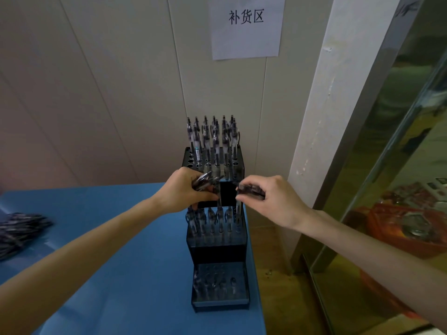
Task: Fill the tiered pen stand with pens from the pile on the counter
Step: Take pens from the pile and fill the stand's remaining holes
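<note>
A dark tiered pen stand (219, 249) stands at the right end of the blue counter (121, 238). Its top tier holds several upright pens (212, 141), the middle tier holds a row of pens (212, 220), and the lowest tier (220, 284) shows mostly bare holes. My left hand (186, 189) grips a bundle of pens (205, 181) beside the stand's upper step. My right hand (271, 201) pinches a dark pen (250, 189) just above the right end of the middle row. The pen pile (21, 229) lies at the counter's left edge.
A tiled wall with a paper sign (245, 25) rises behind the stand. A white pillar (326, 117) and a glass door (399, 165) stand to the right. The counter's right edge runs close beside the stand.
</note>
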A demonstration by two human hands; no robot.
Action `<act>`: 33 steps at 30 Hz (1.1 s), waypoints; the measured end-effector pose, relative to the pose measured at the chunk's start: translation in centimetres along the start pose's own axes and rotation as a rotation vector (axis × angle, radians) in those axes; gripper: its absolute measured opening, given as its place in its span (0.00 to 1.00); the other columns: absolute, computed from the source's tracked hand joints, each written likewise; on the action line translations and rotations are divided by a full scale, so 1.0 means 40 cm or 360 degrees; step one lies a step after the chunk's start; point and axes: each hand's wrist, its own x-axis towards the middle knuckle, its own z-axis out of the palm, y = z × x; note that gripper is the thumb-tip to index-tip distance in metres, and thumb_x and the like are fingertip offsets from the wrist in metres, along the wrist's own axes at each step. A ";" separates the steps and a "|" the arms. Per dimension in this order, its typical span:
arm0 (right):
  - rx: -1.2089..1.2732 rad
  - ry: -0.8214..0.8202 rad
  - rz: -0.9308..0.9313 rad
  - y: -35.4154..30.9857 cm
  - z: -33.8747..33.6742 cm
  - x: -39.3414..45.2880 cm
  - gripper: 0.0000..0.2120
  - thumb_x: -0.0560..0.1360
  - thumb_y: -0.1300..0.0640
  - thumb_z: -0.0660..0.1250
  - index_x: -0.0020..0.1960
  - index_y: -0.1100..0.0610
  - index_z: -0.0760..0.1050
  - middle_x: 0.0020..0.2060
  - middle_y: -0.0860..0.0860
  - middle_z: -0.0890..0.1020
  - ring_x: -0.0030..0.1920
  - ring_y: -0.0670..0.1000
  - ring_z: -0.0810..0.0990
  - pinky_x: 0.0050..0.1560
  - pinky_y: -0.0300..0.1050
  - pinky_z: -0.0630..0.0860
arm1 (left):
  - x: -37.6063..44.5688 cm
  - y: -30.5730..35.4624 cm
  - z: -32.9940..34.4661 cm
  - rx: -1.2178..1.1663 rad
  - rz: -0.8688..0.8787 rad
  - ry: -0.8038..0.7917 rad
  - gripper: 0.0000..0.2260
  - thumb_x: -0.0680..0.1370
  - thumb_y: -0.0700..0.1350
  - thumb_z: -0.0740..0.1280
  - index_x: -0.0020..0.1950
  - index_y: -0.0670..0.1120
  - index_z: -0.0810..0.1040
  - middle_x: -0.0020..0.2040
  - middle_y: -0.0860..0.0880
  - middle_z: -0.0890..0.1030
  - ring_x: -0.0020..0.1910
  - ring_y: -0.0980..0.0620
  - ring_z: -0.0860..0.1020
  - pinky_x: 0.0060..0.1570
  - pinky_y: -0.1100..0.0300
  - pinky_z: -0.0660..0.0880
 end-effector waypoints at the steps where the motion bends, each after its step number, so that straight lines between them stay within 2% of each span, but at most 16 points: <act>1: -0.0039 -0.0025 -0.0019 -0.002 0.007 -0.006 0.12 0.78 0.50 0.71 0.59 0.52 0.82 0.45 0.42 0.84 0.40 0.40 0.82 0.41 0.32 0.78 | 0.001 -0.001 -0.002 0.0022 0.0000 -0.0035 0.08 0.72 0.45 0.79 0.39 0.45 0.83 0.31 0.49 0.83 0.26 0.51 0.81 0.30 0.64 0.76; 5: -0.0051 -0.0082 -0.0019 -0.009 0.044 -0.037 0.12 0.77 0.49 0.71 0.59 0.51 0.81 0.45 0.41 0.84 0.39 0.41 0.82 0.41 0.32 0.78 | 0.002 -0.011 0.012 0.0199 -0.0002 -0.0187 0.06 0.72 0.46 0.79 0.42 0.46 0.86 0.34 0.51 0.85 0.28 0.53 0.82 0.31 0.63 0.78; 8: -0.0053 -0.0049 0.0004 -0.009 0.046 -0.040 0.11 0.77 0.48 0.71 0.57 0.51 0.81 0.44 0.40 0.83 0.40 0.40 0.81 0.41 0.32 0.78 | 0.009 -0.017 0.017 0.0247 -0.0070 -0.0108 0.09 0.71 0.49 0.80 0.38 0.46 0.84 0.29 0.53 0.82 0.25 0.56 0.79 0.28 0.67 0.72; 11: -0.0070 0.0030 0.0051 -0.006 0.044 -0.048 0.10 0.78 0.49 0.71 0.56 0.51 0.81 0.42 0.39 0.82 0.39 0.37 0.80 0.39 0.29 0.75 | 0.012 -0.015 0.017 0.0212 -0.0142 -0.0183 0.10 0.70 0.48 0.81 0.35 0.49 0.81 0.27 0.56 0.79 0.24 0.58 0.77 0.27 0.69 0.70; 14: -0.0099 0.0090 0.0148 0.003 0.040 -0.043 0.08 0.77 0.48 0.72 0.53 0.51 0.81 0.39 0.41 0.82 0.37 0.40 0.80 0.36 0.33 0.76 | 0.016 -0.017 0.022 0.0242 -0.0176 -0.0152 0.11 0.70 0.49 0.81 0.35 0.47 0.81 0.28 0.54 0.79 0.24 0.59 0.75 0.28 0.66 0.70; 17: -0.0162 0.0128 0.0194 0.007 0.041 -0.020 0.08 0.77 0.47 0.72 0.50 0.51 0.82 0.36 0.42 0.82 0.33 0.42 0.79 0.34 0.37 0.77 | 0.021 -0.013 0.024 0.0264 -0.0217 -0.0178 0.12 0.70 0.49 0.81 0.40 0.42 0.83 0.31 0.52 0.80 0.25 0.58 0.75 0.30 0.63 0.72; 21: -0.0147 -0.0021 0.0187 0.001 0.072 -0.016 0.07 0.77 0.49 0.72 0.50 0.51 0.81 0.36 0.44 0.82 0.30 0.45 0.79 0.32 0.44 0.79 | -0.001 0.011 0.012 0.0011 -0.0250 -0.0259 0.12 0.75 0.48 0.77 0.45 0.39 0.84 0.27 0.56 0.78 0.24 0.60 0.70 0.27 0.66 0.67; 23: -0.0133 0.0008 0.0196 0.005 0.075 -0.028 0.08 0.77 0.49 0.72 0.51 0.52 0.80 0.37 0.44 0.82 0.31 0.44 0.79 0.31 0.41 0.76 | -0.013 0.022 -0.001 -0.0200 -0.0335 -0.0272 0.15 0.79 0.52 0.72 0.49 0.38 0.84 0.32 0.56 0.83 0.27 0.56 0.69 0.26 0.65 0.63; 25: -0.0127 0.0049 0.0204 0.015 0.071 -0.041 0.14 0.79 0.45 0.70 0.58 0.53 0.78 0.44 0.42 0.83 0.38 0.41 0.81 0.37 0.34 0.77 | -0.025 0.024 -0.011 -0.0313 -0.0418 -0.0204 0.17 0.82 0.54 0.67 0.52 0.40 0.84 0.43 0.51 0.87 0.33 0.50 0.70 0.27 0.62 0.63; 27: -0.0026 0.0128 0.0246 0.019 0.063 -0.050 0.18 0.80 0.43 0.66 0.64 0.54 0.73 0.49 0.42 0.82 0.43 0.39 0.81 0.42 0.34 0.78 | -0.039 0.020 -0.010 -0.0364 -0.0438 -0.0086 0.15 0.84 0.52 0.64 0.53 0.42 0.84 0.47 0.50 0.88 0.36 0.51 0.73 0.28 0.61 0.65; 30: 0.0312 0.0227 0.0288 0.005 0.051 -0.050 0.13 0.83 0.49 0.62 0.62 0.56 0.74 0.43 0.46 0.80 0.37 0.43 0.78 0.36 0.36 0.73 | -0.060 0.013 0.001 -0.0352 -0.0335 0.0124 0.13 0.85 0.50 0.63 0.53 0.44 0.85 0.48 0.52 0.88 0.37 0.54 0.77 0.30 0.58 0.72; 33: 0.0568 0.0311 0.0387 -0.005 0.038 -0.035 0.13 0.84 0.54 0.61 0.66 0.57 0.75 0.40 0.48 0.79 0.36 0.45 0.77 0.36 0.38 0.73 | -0.072 0.005 0.006 -0.0318 -0.0220 0.0280 0.13 0.85 0.50 0.62 0.54 0.47 0.85 0.47 0.53 0.87 0.44 0.53 0.83 0.37 0.48 0.81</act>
